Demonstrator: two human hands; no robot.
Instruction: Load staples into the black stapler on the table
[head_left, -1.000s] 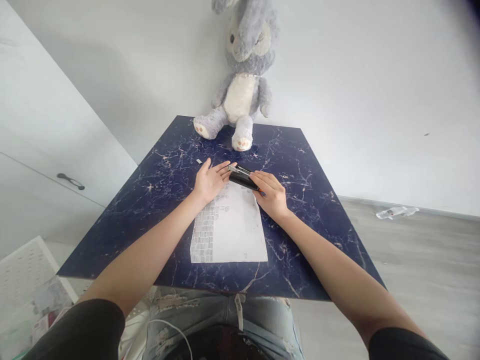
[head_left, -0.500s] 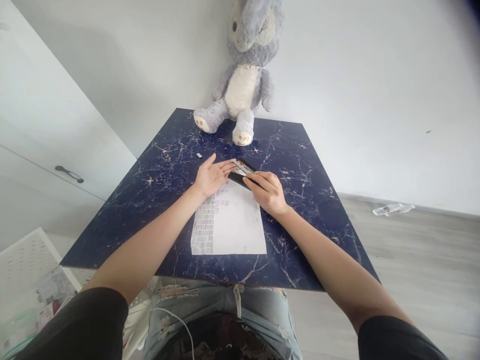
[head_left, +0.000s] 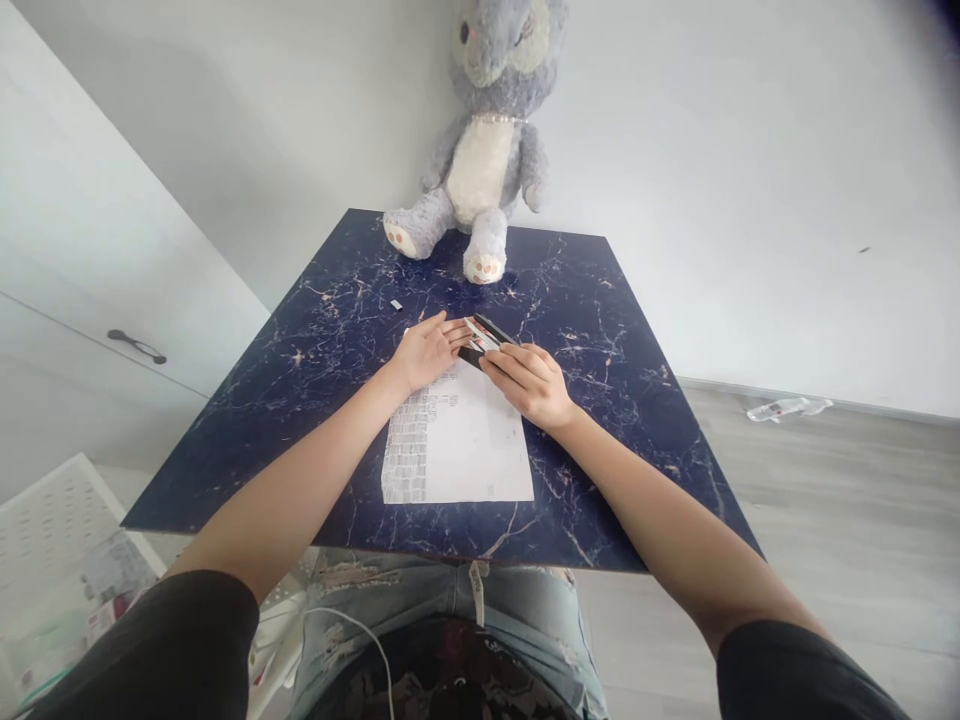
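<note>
My right hand (head_left: 531,385) is closed around an opened black stapler (head_left: 487,334), with its pale metal inner rail showing between the two black arms. My left hand (head_left: 429,352) lies palm up beside it, fingers stretched out and their tips at the stapler's far left end. Whether anything small rests at those fingertips is too fine to tell. Under both hands a printed white sheet of paper (head_left: 480,450) lies on the dark blue marbled table (head_left: 600,440). A small silvery-white piece (head_left: 396,305) sits beyond my left hand.
A large grey plush toy (head_left: 484,170) sits at the table's back edge against the wall. To the left stands a white cabinet with a dark handle (head_left: 137,346). A white perforated basket (head_left: 67,520) is at lower left. A clear plastic item (head_left: 787,409) lies on the floor at right.
The stapler has tilted slightly in my right hand, its rail now angled differently between the arms. My left hand stays open, its thumb drawn a little closer to the fingers.
</note>
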